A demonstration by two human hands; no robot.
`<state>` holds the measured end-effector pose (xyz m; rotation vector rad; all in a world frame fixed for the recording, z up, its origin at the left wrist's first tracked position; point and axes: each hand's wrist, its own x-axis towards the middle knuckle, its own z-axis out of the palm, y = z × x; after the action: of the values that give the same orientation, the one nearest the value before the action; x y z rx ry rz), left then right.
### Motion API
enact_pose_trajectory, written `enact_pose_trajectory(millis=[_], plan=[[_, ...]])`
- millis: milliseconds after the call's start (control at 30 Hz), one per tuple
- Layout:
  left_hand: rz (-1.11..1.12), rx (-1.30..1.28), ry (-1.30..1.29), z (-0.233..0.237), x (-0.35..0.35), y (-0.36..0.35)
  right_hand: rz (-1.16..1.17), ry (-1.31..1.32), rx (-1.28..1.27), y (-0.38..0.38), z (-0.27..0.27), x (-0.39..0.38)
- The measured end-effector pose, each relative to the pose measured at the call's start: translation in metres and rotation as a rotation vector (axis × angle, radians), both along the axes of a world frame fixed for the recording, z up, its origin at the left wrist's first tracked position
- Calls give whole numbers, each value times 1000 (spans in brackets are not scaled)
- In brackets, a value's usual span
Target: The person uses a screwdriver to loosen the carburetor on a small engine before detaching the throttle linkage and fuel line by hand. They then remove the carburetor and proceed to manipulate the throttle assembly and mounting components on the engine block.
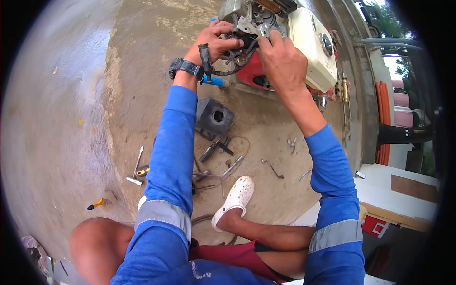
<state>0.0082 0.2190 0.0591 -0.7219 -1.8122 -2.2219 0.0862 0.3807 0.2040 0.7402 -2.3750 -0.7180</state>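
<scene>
A small gasoline engine with a white fuel tank (313, 52) and a red housing (251, 70) stands on the concrete at the top. My left hand (218, 42), with a black watch at the wrist, curls its fingers around a dark part on the engine's side; the part is mostly covered. My right hand (285, 59) is closed, thumb and index finger pinching the edge of a silvery metal bracket (247, 24). Between the hands and below hangs a black cable with a rubber boot (205, 57). A blue tube (213, 80) shows under the left wrist.
A black box-shaped cover with a round hole (213, 118) lies below the engine. Scattered tools include a black-handled tool (216, 149), a T-handle wrench (137, 166), a bent wrench (272, 169) and a paintbrush (99, 204). A white clog (235, 199) is on my foot.
</scene>
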Motion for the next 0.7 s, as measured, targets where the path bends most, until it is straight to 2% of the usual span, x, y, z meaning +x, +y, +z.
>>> enact_pose_trajectory(millis=[167, 200, 300, 333, 367, 433, 567, 667, 700], plan=[[-40, 81, -193, 6, 7, 0, -24, 30, 199, -5, -4, -4], [41, -89, 131, -17, -7, 2, -29, 40, 242, -5, -6, -6], [67, -118, 213, -13, -6, 0, -57, 4, 286, -8, -5, -12], [-6, 28, -89, 1, 2, 3, -54, 1, 290, -8, -6, -13], [-3, 31, -90, -5, -1, 4, -66, 4, 282, -8, -7, -15], [123, -107, 314, -23, -13, 6, -73, 9, 276, -9, -9, -18], [155, -164, 374, -25, -16, 6, -69, 12, 235, -6, -10, -18], [115, -136, 245, -24, -17, 6, -72, -16, 194, -3, -10, -16], [156, -184, 351, -26, -18, 6, -67, -43, 156, -3, -10, -15]])
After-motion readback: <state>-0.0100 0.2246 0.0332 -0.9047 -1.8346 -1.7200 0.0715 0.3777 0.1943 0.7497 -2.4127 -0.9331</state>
